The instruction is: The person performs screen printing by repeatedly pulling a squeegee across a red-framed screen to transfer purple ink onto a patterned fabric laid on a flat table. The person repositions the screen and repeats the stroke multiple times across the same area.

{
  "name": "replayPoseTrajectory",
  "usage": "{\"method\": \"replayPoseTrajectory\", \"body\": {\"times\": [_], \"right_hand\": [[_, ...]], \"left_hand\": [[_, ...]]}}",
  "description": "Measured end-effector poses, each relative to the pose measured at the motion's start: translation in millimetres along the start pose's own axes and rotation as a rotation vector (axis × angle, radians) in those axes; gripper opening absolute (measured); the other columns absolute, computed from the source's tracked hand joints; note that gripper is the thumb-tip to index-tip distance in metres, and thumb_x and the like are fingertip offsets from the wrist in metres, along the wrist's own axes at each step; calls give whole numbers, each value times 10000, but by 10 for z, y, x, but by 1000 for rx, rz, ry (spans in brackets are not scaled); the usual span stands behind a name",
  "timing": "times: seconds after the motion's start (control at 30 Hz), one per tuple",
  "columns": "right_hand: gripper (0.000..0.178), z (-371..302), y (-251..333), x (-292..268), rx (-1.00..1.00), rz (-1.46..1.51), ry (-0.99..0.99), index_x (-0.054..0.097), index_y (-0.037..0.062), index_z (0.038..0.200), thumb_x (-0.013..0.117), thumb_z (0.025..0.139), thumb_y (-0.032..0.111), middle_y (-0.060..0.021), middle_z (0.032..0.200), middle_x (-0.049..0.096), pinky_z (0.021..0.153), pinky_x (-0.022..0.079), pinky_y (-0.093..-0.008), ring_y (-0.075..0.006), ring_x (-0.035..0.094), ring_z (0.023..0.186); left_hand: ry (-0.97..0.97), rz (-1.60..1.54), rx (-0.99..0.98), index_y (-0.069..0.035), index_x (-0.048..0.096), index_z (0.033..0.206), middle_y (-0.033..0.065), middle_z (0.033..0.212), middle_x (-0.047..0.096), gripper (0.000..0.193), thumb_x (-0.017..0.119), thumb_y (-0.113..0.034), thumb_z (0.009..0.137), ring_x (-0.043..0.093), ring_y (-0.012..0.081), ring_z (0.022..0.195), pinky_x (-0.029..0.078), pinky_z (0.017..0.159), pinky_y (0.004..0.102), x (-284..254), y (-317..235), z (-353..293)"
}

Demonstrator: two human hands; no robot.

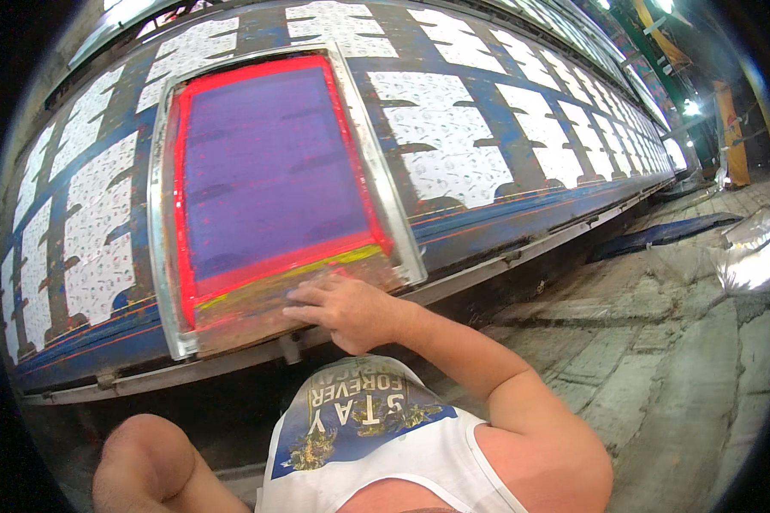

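Note:
A silk-screen printing frame with a pale metal rim lies on a long printing table. Its mesh is purple, bordered with red, and a yellow smear runs along the near end. Over the brown, ink-stained near end of the frame is my right hand, fingers stretched and apart, low at its near edge. Nothing shows in its grasp, and whether the fingertips touch the frame I cannot tell. My left arm is bent at the lower left; the hand itself is out of sight.
White printed fabric pieces with notched edges lie in rows along the dark blue table. A metal rail runs along the table's near edge. To the right is a worn floor with a dark blue sheet and crumpled clear plastic.

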State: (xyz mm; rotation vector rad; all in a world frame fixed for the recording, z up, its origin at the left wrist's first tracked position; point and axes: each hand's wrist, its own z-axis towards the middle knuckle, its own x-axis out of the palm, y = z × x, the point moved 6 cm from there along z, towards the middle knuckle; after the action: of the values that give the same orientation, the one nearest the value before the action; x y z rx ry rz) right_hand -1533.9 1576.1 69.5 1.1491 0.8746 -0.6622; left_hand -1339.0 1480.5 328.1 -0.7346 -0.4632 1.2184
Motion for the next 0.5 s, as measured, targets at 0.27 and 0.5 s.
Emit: {"method": "replayPoseTrajectory", "body": {"times": [0.27,0.5], "right_hand": [[632,-1126,-885,-794,292,75,-545,665,59,1466,729,840,3,-219,1472,660,1162,500,-535,-444,624,1352],[672,-1649,-1776,-403,884,678,-526,584,-8,1571,759,926,62,-218,1481,646,1071,553,-402,-278,680,1232]], "left_hand": [[-475,273,-200,-44,761,935,95,1017,781,218,637,-121,1098,742,178,936,559,839,298,-469,628,30],[-1152,1614,-958,42,784,1140,91,976,791,239,754,-179,1053,708,215,888,562,859,346,-2184,1488,-2318]]}}
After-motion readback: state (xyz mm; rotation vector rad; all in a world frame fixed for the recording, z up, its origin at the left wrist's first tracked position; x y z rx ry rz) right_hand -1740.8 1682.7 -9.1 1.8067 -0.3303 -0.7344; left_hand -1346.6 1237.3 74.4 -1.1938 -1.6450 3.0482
